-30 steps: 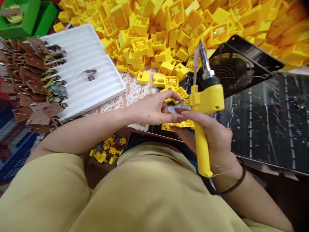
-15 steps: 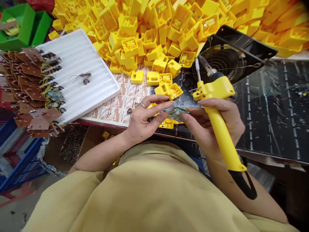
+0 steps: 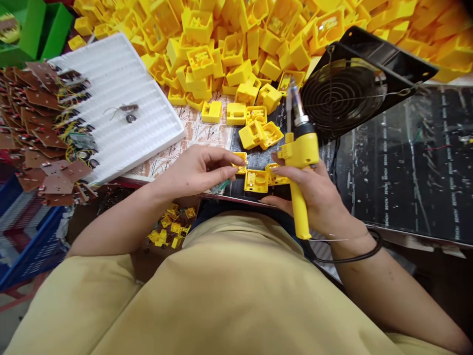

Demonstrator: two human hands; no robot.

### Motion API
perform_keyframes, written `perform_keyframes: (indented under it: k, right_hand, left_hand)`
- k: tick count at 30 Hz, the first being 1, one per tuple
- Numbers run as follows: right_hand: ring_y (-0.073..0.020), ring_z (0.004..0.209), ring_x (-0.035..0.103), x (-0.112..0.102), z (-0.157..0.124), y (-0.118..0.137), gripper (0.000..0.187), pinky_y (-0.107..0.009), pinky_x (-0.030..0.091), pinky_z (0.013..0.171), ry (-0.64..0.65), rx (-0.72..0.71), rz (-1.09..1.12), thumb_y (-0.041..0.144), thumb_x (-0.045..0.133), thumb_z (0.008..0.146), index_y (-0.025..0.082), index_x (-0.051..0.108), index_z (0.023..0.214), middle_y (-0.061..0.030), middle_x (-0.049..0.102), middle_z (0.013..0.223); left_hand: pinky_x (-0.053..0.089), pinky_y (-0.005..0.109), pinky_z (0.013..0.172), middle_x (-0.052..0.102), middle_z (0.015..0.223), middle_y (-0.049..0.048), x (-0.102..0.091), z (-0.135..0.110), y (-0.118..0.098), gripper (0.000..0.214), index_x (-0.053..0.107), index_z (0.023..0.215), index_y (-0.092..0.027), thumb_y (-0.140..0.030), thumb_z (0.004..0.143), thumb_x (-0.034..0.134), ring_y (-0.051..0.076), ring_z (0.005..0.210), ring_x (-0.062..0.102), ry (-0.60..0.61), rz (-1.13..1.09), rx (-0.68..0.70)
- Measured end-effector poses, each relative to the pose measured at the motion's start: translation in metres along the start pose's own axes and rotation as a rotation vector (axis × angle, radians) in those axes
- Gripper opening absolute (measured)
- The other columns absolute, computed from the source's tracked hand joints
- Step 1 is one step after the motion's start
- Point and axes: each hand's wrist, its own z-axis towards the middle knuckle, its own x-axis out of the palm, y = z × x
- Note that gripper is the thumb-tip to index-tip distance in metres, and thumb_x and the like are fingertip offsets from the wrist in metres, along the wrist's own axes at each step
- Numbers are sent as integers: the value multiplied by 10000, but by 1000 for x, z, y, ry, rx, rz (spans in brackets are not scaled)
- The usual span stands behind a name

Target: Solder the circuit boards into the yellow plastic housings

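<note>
My right hand (image 3: pixel 318 197) is closed round the handle of a yellow soldering gun (image 3: pixel 301 158), its metal tip pointing up and away toward the fan. My left hand (image 3: pixel 195 170) pinches a small green circuit board (image 3: pixel 221 186) at the table's near edge, fingers curled. Between the two hands lies an open yellow plastic housing (image 3: pixel 256 180) on the dark mat. More loose yellow housings (image 3: pixel 258 133) sit just beyond it.
A huge heap of yellow housings (image 3: pixel 236 39) fills the back. A black fan (image 3: pixel 343 93) stands right of it. A white ribbed tray (image 3: pixel 121 103) and stacked brown circuit boards (image 3: pixel 44 128) lie left, green bins (image 3: pixel 33 29) at the far left corner. Yellow parts (image 3: pixel 170 231) lie below the table edge.
My left hand has drawn the green board left and down, away from my right hand. The soldering gun swung more upright, and the right fingers let go of the board.
</note>
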Motion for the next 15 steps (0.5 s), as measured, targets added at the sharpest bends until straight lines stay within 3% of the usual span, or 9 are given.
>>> perform_keyframes:
  k: [4,8,10,12,14,15]
  right_hand:
    - [-213,950,759,19,1,-2,350,-534,534,1120,-1,-34,-102,297,716,979,267,582,1301,-29,772,1072]
    - [-201,881,757,22,11,10,385,-488,559,1072,-75,-30,-151,333,753,957,248,587,1294,-40,782,1084]
    - [-178,807,745,9,14,16,359,-396,600,976,-126,-7,-128,317,793,922,238,623,1228,-20,788,1018]
    - [-132,667,700,-12,11,20,252,-273,594,773,-175,16,-93,272,804,909,250,664,1117,35,761,844]
    - [-100,561,646,-36,1,21,173,-225,537,631,-148,14,-76,357,748,958,275,692,1099,67,700,698]
    - [-98,557,647,-48,-6,20,225,-219,527,614,-93,37,-85,441,684,996,297,694,1169,66,693,681]
  left_hand:
    - [537,261,751,808,853,22,-1,2,5,197,797,951,-174,-254,894,627,154,770,734,8,441,117]
    - [531,301,823,814,892,49,7,7,12,196,788,930,-158,-221,930,601,187,831,741,-2,656,178]
    - [528,317,836,809,871,52,8,8,14,190,785,919,-155,-232,944,613,196,820,735,-6,713,182]
    - [525,322,847,806,855,43,8,9,16,181,786,913,-164,-239,945,625,196,815,734,-8,730,178]
    - [520,318,844,804,843,34,8,11,17,169,791,914,-173,-239,932,636,193,806,733,-18,728,173]
    - [517,317,839,803,840,32,9,12,17,168,792,916,-176,-241,925,638,191,799,731,-24,729,166]
